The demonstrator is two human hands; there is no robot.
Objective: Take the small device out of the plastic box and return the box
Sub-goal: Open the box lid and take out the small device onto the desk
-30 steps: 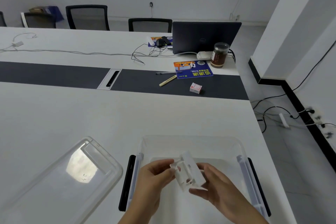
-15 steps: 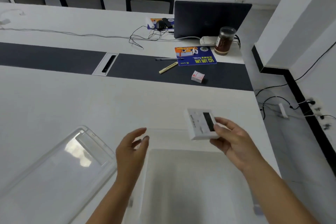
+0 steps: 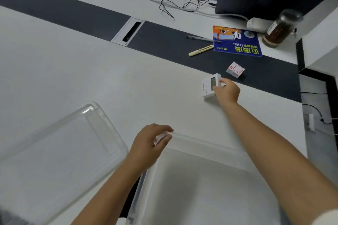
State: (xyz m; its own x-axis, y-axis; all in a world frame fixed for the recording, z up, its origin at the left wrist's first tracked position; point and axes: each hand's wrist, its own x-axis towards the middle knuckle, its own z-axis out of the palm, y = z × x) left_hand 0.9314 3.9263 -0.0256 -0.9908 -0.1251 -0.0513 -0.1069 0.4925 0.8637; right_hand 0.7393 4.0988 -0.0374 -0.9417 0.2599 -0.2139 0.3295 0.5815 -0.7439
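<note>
Now that right grip (image 3: pixel 227 91) has moved the pinched small device (image 3: pixel 209 84) onto the counter (image 3: pixel 91 78) beyond the plastic box (image 3: pixel 201 144), left grip (image 3: pixel 150 144) curls round its rim, so returning's next.

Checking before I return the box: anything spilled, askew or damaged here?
Nothing stands out. The right hand holds the small device by the dark strip; the lid lies flat left of the plastic box.
</note>
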